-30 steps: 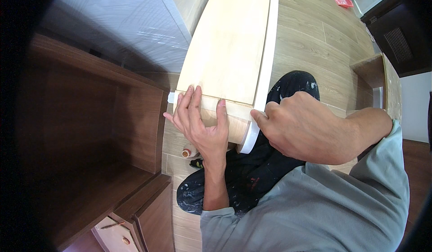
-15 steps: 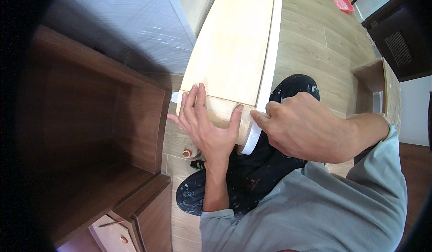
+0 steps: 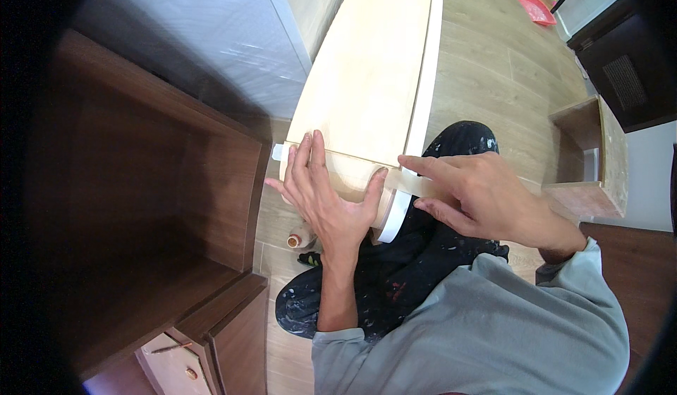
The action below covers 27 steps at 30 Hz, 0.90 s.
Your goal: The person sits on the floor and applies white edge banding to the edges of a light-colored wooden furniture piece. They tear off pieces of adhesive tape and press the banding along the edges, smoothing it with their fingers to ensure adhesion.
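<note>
A long pale wooden panel with a white edge runs from the top of the view to my lap. At its near end my left hand lies with fingers spread, pressing on the wood. My right hand is at the panel's right corner. Between its thumb and fingers is a flat pale piece, its kind unclear. The index finger reaches along the piece to the white edge. Below the corner, the white edging curves round the near end.
On the left stands an open dark brown cabinet. Behind it is a plastic-covered surface. A bottle lies on the floor beside my knee. To the right sits an open wooden box; a red dustpan lies farther off.
My right hand has turned and opened out, its index finger now extended toward the panel and more of the pale piece showing. The left hand stays nearly in place.
</note>
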{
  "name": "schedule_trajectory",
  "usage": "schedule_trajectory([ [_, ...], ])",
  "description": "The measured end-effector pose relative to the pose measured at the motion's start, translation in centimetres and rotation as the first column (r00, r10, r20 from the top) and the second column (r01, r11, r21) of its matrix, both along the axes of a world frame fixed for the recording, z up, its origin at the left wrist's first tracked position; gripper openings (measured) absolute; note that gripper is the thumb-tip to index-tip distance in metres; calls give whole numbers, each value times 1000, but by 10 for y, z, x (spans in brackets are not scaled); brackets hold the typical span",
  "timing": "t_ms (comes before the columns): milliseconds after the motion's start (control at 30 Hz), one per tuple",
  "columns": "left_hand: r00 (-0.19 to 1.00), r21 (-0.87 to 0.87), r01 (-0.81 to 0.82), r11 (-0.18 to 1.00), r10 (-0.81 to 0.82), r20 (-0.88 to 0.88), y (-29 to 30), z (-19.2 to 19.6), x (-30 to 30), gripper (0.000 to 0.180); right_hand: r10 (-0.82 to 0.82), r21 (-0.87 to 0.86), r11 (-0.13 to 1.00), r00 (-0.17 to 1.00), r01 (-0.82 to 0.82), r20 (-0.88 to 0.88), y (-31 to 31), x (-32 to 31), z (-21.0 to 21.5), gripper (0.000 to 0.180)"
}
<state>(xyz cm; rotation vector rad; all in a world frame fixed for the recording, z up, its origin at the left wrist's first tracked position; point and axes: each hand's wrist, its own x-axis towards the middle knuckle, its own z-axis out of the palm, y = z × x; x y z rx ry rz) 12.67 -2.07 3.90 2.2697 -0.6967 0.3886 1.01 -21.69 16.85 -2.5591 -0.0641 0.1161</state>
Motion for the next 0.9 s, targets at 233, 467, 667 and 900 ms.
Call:
schedule_trajectory([
  [233,999,-59,29,998,-31,-35,0,1,-3,107,-185,86,978,981,189,-49,8,-1,-29,36],
  [467,999,-101,27,995,-31,-37,0,-3,-5,105,-288,96,950,951,298,-111,14,3,-26,32],
  [667,999,-151,40,988,-39,8,-1,-5,-6,92,-196,-112,974,981,195,-1,22,9,-9,22],
  [900,959,-229,282,931,-281,40,-10,0,-13,30,-11,-174,985,996,-5,-93,20,37,9,19],
])
